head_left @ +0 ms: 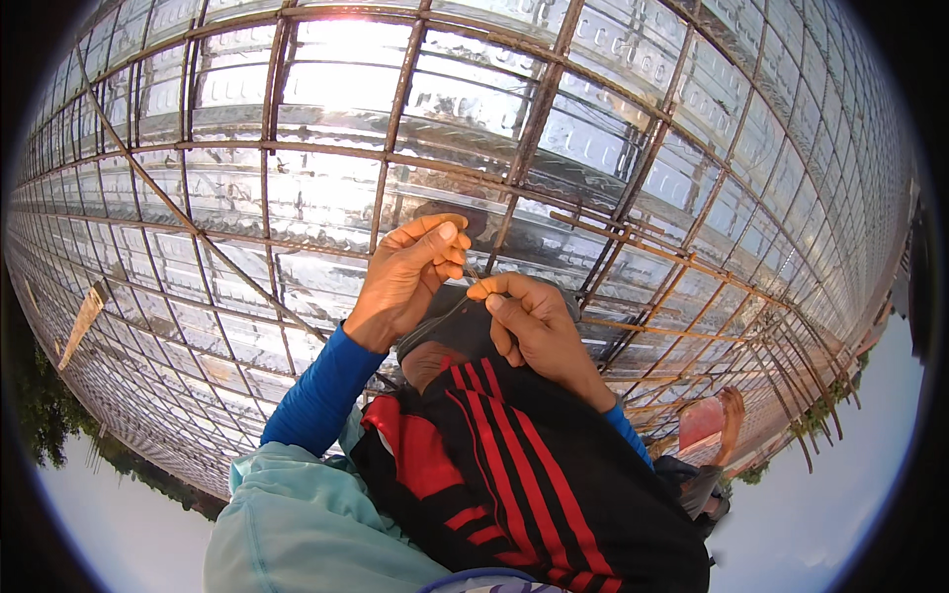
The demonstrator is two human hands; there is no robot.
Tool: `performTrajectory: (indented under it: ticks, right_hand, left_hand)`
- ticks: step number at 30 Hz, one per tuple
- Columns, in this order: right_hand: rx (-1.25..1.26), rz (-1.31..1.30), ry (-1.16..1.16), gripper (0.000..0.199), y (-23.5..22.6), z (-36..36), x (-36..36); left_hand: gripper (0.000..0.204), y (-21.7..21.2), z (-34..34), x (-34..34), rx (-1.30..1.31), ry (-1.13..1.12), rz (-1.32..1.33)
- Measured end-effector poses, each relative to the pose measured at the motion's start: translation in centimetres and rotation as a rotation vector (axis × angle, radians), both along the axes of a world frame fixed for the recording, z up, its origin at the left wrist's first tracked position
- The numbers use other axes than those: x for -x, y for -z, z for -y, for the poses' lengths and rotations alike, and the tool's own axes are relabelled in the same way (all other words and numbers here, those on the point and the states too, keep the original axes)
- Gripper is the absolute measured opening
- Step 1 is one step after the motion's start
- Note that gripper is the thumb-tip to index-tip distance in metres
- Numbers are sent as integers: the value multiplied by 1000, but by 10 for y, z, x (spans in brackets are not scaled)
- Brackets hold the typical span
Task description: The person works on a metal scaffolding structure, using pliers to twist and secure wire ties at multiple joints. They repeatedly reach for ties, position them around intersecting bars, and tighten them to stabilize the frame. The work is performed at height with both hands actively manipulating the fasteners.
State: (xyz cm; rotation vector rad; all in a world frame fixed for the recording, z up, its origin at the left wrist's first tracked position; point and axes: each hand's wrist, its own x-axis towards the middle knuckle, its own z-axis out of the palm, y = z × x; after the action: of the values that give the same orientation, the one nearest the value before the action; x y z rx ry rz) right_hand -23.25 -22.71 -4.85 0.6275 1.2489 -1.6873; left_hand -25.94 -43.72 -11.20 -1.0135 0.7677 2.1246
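My left hand (400, 282) is closed in a pinch, thumb against the fingers, on thin wire (472, 270). Just to its right and slightly lower, my right hand (539, 331) pinches the same wire between thumb and forefinger. Between the two hands only a short stretch of it shows. More thin grey strands (432, 324) curve away below the left hand, over my dark-clothed leg. Both hands are held above a grid of rusty rebar (450, 170), apart from the bars as far as I can tell.
Shiny metal decking (336, 64) lies beneath the rebar grid. One bar (178, 212) crosses it diagonally at left, near a wooden strip (81, 326). Bar ends (806, 395) stick out at right. Another person (704, 469) is at the lower right beside a reddish panel (701, 423).
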Motion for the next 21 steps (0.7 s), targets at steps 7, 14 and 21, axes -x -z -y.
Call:
performTrajectory:
  ticks: [7,14,21]
  right_hand:
    - [-122,-88,-8,28,-6,-14,-11]
    - [-15,-94,206,29,-17,-28,-25]
    - [-238,-175,318,26,-19,-46,-44]
  left_hand:
    - [27,-5,-27,1,140,129,-101]
    - [25,-14,-56,14,136,217,-214]
    - [25,-21,-91,29,186,426,-302]
